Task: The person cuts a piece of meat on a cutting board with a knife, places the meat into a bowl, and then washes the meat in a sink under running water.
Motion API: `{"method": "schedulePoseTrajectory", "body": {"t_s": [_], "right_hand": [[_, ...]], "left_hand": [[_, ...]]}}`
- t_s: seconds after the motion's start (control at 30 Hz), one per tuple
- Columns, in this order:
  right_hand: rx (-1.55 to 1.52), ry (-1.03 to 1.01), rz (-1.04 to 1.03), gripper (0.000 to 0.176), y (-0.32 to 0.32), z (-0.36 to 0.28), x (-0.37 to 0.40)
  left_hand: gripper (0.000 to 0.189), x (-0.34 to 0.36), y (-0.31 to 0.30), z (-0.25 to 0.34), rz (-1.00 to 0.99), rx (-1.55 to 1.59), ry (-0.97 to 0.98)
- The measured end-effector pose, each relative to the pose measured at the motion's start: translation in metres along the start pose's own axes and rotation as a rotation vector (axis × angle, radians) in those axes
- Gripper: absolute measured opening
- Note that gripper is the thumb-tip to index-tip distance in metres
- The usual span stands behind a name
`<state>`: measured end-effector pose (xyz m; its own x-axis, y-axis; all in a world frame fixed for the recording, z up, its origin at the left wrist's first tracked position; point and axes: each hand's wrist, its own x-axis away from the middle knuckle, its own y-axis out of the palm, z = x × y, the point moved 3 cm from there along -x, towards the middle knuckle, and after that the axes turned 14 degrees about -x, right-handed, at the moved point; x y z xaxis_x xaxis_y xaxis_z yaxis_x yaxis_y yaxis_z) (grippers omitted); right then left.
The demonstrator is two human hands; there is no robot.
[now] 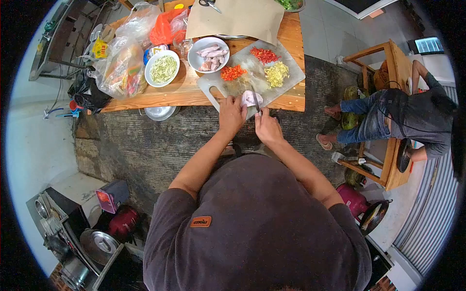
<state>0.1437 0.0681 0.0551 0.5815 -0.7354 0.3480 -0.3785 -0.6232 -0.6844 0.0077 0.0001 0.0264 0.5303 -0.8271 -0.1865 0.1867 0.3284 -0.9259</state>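
My right hand (268, 128) is closed around the handle of a knife (257, 103). The blade lies at a piece of pale pink raw meat (248, 98) near the front edge of a grey cutting board (212, 83). Fingers curled, my left hand (232, 115) grips the left side of that meat. Behind it on the board are chopped orange-red pieces (233, 72), sliced red chili (264, 55) and a heap of pale yellow strips (277, 74). A white bowl (192, 59) at the board's left edge holds several pink meat pieces.
Left on the wooden table (194, 95) are a bowl of shredded green vegetable (163, 69) and plastic bags (119, 72). Brown paper (233, 22) with scissors (209, 4) lies at the back. Another person (412, 116) stands at a wooden table on the right.
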Motion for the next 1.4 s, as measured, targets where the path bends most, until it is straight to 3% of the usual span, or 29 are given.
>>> {"method": "schedulePoseTrajectory", "body": {"t_s": [0.23, 0.3, 0.73, 1.03, 1.1, 1.4], "right_hand": [[0.022, -0.037, -0.073, 0.035, 0.007, -0.022, 0.005], [0.034, 0.072, -0.122, 0.036, 0.009, -0.025, 0.005], [0.191, 0.024, -0.03, 0.029, 0.024, -0.021, 0.002], [0.047, 0.071, -0.055, 0.028, 0.029, -0.018, 0.001], [0.013, 0.162, -0.035, 0.03, 0.028, -0.018, 0.001], [-0.033, 0.158, -0.015, 0.037, 0.038, -0.011, -0.024]], "left_hand": [[0.033, 0.001, 0.01, -0.01, -0.043, 0.168, -0.039], [0.032, 0.001, 0.01, -0.011, -0.064, 0.151, -0.073], [0.035, 0.001, 0.012, -0.017, -0.086, 0.186, -0.03], [0.036, -0.003, 0.018, -0.019, -0.06, 0.123, 0.013], [0.036, -0.004, 0.02, -0.018, -0.092, 0.111, 0.013], [0.039, -0.005, 0.023, -0.012, -0.118, 0.087, 0.065]]}}
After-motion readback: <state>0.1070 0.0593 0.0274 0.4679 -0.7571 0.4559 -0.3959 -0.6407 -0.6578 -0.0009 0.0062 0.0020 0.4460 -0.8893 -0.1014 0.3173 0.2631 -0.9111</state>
